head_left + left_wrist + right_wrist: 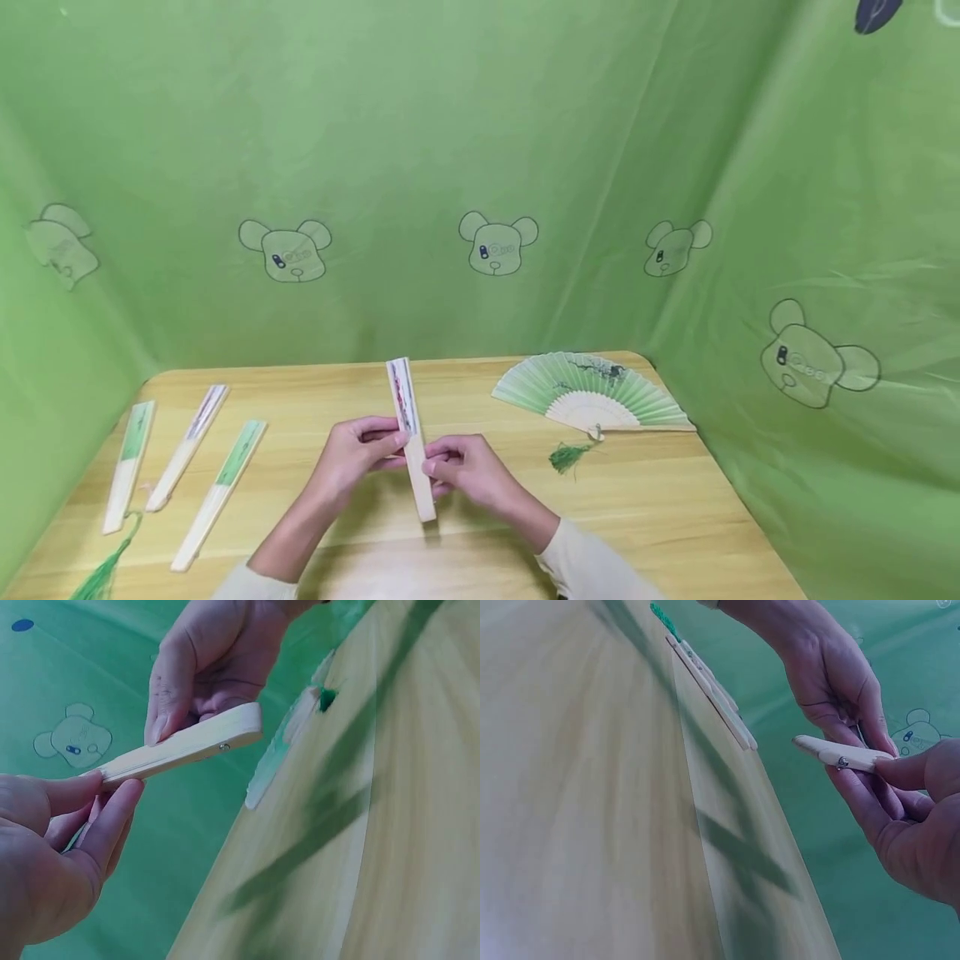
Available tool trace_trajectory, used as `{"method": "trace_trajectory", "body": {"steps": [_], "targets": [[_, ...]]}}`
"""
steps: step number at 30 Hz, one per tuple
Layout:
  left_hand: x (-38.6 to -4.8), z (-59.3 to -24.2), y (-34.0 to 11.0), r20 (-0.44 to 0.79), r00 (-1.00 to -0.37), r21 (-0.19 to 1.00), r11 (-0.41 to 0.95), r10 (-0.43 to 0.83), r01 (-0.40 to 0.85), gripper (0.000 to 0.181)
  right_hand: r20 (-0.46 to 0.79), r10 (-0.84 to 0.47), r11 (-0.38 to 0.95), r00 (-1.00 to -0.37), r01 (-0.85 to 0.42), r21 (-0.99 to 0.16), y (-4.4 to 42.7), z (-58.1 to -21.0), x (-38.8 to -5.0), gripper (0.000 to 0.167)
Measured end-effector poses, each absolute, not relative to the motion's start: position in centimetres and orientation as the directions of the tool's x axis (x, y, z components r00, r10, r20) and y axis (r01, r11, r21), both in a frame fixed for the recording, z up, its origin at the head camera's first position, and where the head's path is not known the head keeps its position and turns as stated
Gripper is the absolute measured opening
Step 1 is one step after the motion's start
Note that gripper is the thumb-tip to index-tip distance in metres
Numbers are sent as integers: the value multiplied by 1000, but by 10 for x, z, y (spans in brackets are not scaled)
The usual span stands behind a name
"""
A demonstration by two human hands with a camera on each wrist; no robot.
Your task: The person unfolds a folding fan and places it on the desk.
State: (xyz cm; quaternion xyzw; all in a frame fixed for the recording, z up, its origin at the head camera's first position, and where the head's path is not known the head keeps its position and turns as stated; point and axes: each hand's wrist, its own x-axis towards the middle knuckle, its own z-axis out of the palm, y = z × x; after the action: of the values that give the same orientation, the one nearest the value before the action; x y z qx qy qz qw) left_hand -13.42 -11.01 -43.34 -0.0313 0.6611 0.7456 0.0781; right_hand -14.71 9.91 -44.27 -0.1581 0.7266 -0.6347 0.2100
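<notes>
A folded hand fan (417,475) with pale wooden ribs and a white leaf with red and dark marks is held above the table, its upper end tilted slightly left. My left hand (360,457) pinches it near its middle between thumb and fingers. On the other side, my right hand (474,473) pinches the wooden part lower down. Both wrist views show the fan clear of the table; a small metal pivot shows on the folded fan (191,746) in the left wrist view. In the right wrist view the folded fan (851,756) is partly hidden by fingers.
An opened green fan (592,392) with a green tassel (567,457) lies at the back right of the wooden table (637,517). Three folded fans lie at the left: a green one (129,467), a white one (187,446) and another green one (219,496). Green curtains surround the table.
</notes>
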Motion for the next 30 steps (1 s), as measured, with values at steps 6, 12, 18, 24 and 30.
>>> {"method": "trace_trajectory", "body": {"steps": [6, 12, 18, 24, 30], "targets": [[-115, -439, -103, -189, -976, 970, -134, 111, -204, 47, -117, -501, 120, -858, 66, -991, 106, -444, -134, 29], [-103, -447, -98, -213, -974, 964, -142, 80, -223, 46, -124, -502, 105, -856, 82, -991, 109, -447, -127, 28], [-95, -453, -93, -236, -970, 962, -127, 52, -241, 36, -123, -507, 109, -853, 78, -991, 112, -451, -121, 27], [-88, -457, -87, -242, -968, 963, -102, 70, -249, 35, -134, -497, 122, -857, 84, -989, 116, -455, -115, 25], [-88, -457, -84, -231, -971, 968, -90, 60, -236, 35, -126, -491, 108, -862, 84, -991, 116, -455, -114, 25]]}}
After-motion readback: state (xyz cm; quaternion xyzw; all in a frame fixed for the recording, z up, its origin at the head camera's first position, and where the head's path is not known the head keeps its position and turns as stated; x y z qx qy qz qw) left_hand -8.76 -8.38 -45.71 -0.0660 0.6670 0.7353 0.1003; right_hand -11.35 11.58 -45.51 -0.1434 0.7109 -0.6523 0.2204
